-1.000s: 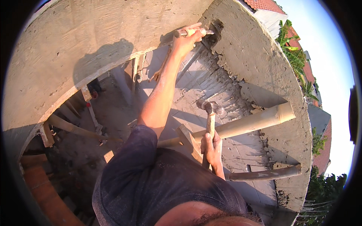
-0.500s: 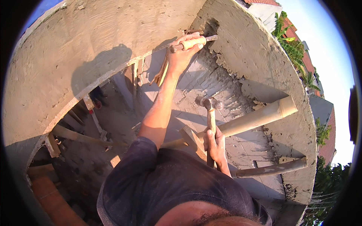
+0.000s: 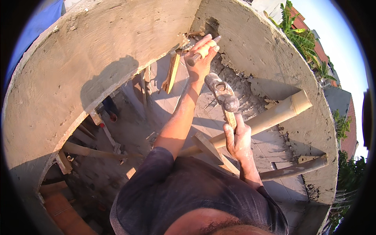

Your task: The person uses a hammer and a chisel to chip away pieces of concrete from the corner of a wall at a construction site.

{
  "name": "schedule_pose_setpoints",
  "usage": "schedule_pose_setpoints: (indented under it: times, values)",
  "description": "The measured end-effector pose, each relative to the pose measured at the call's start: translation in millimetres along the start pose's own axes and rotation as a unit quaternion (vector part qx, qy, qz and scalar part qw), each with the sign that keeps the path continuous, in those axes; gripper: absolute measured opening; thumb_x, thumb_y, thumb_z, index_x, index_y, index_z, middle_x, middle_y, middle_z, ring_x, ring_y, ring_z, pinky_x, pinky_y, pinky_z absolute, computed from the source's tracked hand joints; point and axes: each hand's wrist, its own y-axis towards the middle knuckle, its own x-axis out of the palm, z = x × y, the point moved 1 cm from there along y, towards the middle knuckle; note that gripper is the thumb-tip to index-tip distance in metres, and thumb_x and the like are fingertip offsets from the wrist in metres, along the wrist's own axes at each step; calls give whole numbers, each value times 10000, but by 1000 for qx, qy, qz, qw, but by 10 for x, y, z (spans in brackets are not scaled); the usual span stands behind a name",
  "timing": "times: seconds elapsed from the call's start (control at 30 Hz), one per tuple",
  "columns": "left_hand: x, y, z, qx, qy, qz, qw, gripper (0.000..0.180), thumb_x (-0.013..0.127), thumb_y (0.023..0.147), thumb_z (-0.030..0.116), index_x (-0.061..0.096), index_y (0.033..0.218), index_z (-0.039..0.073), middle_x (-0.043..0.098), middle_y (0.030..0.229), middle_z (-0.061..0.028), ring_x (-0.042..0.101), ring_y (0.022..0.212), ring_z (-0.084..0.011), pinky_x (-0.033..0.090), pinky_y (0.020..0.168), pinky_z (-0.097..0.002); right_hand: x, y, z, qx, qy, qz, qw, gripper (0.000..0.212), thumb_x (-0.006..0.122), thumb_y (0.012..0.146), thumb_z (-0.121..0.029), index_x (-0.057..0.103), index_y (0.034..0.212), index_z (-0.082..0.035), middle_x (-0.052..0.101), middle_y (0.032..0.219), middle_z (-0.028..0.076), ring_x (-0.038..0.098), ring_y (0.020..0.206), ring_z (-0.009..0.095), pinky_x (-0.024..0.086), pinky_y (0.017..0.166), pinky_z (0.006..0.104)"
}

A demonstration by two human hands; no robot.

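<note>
My left hand (image 3: 201, 69) is closed around a chisel (image 3: 204, 50) with a tan grip. Its metal tip points up and right, toward the broken hole in the concrete wall (image 3: 258, 49); whether tip and wall touch, I cannot tell. Below and to the right, my right hand (image 3: 240, 140) grips a hammer (image 3: 222, 94) by its wooden handle. The worn metal head is raised near my left wrist, apart from the chisel's butt end.
A thick bamboo pole (image 3: 272, 114) crosses on the right, with a thinner pole (image 3: 295, 172) below it. Wooden boards (image 3: 209, 147) lie by my chest. A splintered wood strip (image 3: 171, 73) hangs beside my left forearm. At left, a curved concrete wall (image 3: 133, 35) borders a drop to a lower level.
The hammer in my right hand has come up and nearer to my left hand, its head now tilted. My left hand still holds the chisel by the hole. The view has shifted slightly.
</note>
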Motion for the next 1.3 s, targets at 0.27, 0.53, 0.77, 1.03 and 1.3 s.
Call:
schedule_pose_setpoints:
  times: [0.27,0.53,0.77,1.03,1.3]
  values:
    - [78,133,-149,1,-43,41,998,191,703,959,-5,710,1139,-70,732,1044,-121,687,893,-154,572,861,-294,-656,699,-866,-217,-272,-46,937,365,723,933,-317,589,1105,-25,629,838,132,691,700,301,539,554,373]
    - [150,220,-154,16,-24,28,999,227,711,971,36,687,1168,-75,721,990,-103,662,863,-146,558,841,-303,-577,1097,-722,-213,-401,-96,886,338,588,1032,-376,506,1017,-49,650,794,137,682,589,354,546,505,426]
    - [105,154,33,20,21,10,1000,122,730,931,63,728,1034,-2,755,1113,-155,718,992,-218,581,899,-343,-607,646,-878,-366,-341,-41,865,208,623,865,-170,527,985,-30,596,713,117,693,570,264,491,387,379]
    - [233,66,-19,71,72,32,994,99,760,905,26,734,994,-9,762,1103,-153,725,902,-200,596,835,-325,-683,629,-928,-269,-322,-67,905,210,622,870,-168,516,988,-32,579,730,111,692,583,265,511,419,379]
    - [385,67,-15,88,65,50,993,84,735,936,36,730,1006,-10,765,1076,-122,710,890,-202,573,862,-315,-772,796,-629,-196,-364,-88,906,180,590,940,-164,505,1005,-18,601,712,117,692,568,268,535,459,354]
